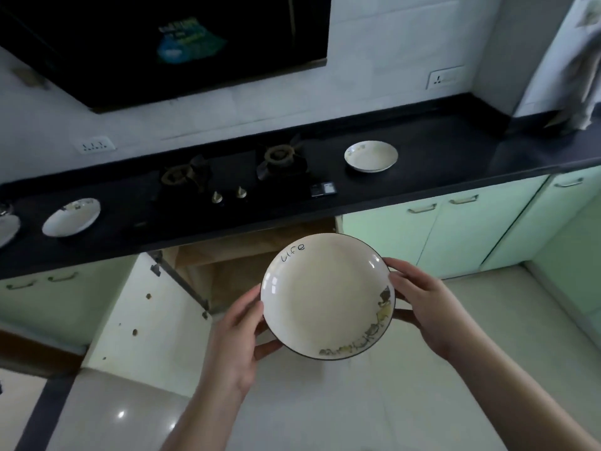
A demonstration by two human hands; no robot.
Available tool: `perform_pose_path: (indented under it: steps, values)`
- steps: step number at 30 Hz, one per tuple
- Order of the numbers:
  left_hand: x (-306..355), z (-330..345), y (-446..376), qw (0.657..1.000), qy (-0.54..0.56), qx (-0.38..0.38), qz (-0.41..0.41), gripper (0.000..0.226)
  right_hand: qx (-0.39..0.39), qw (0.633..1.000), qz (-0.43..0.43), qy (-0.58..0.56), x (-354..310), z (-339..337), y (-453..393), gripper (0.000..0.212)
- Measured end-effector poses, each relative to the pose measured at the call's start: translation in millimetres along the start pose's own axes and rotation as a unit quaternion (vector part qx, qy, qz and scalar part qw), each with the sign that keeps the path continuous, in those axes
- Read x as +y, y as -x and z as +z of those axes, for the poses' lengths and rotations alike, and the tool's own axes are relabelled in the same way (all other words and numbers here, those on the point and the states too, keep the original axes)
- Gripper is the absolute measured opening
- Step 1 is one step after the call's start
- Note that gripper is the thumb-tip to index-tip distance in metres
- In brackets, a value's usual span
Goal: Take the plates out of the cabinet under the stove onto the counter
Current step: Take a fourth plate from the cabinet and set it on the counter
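Two bare forearms reach up from the bottom edge, and between them sits a round plate (pixel 325 297) — glossy cream ceramic with a thin dark rim, the word "Life" written near its far edge and a yellowish printed pattern along the near right side. The left hand (pixel 239 336) clasps the plate's left rim, thumb lying on top and fingers curled underneath. The right hand (pixel 419 304) grips the right rim the same way, its fingers partly hidden behind the plate. The plate is held level in the air, in front of the open cabinet (pixel 227 268) below the stove (pixel 234 177), well clear of the counter (pixel 439 157).

The counter is dark, smooth and slightly reflective. A second plate (pixel 371 156), shallow and white, rests on it to the right of the burners; a third plate (pixel 71 217) lies on it to the left. The cabinet's white door (pixel 146 314) hangs open, showing a brownish interior — what it holds is too dim to make out. Neighbouring cabinet fronts are pale green with slim metal handles.
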State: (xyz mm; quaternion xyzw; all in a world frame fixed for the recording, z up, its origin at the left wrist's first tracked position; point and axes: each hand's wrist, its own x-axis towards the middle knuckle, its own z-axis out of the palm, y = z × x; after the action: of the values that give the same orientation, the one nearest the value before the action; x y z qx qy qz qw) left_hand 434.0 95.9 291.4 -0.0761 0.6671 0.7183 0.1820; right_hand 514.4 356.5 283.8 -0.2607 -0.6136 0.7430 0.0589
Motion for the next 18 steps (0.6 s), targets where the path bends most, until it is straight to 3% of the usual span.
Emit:
perform_pose_path:
  steps: [10,18]
  values:
    - [21.1,37.2,-11.9,0.998,0.011,-0.051,0.025,0.021,0.064,0.994,-0.028,-0.086,-13.4,-25.4,40.0,0.027]
    - [12.0,80.3,-34.7,0.984,-0.008,-0.174,-0.018,0.016,0.183,0.973,-0.044,-0.132,2.5,-54.6,79.6,0.024]
